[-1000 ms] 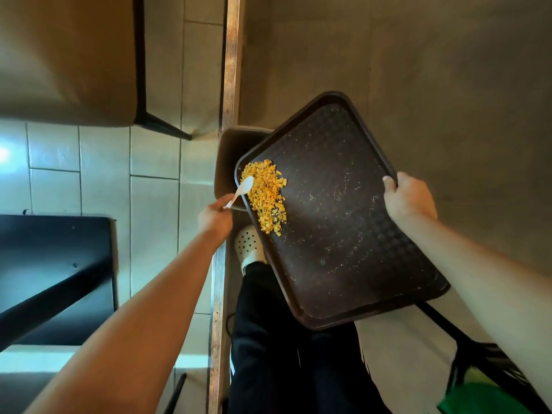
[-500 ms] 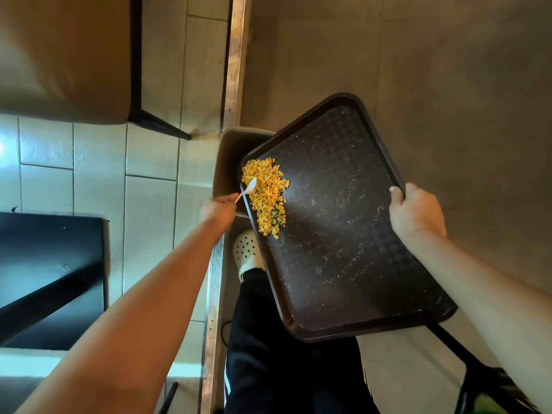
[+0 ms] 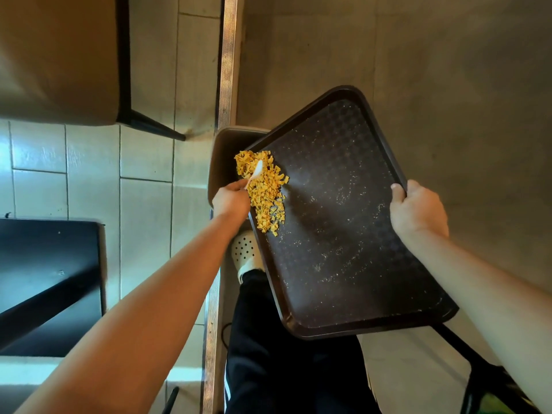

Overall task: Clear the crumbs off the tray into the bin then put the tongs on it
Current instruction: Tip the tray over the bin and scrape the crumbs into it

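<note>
Scraping in progress: left hand [image 3: 231, 201] grips spoon [image 3: 256, 171], right hand [image 3: 416, 209] grips tray [image 3: 343, 294]; crumbs [image 3: 264, 186] heaped over bin [image 3: 224, 150]. Tongs unseen, placement pending.

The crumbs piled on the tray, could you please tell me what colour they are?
The crumbs are yellow-orange, seen clearly in the head view.
</note>
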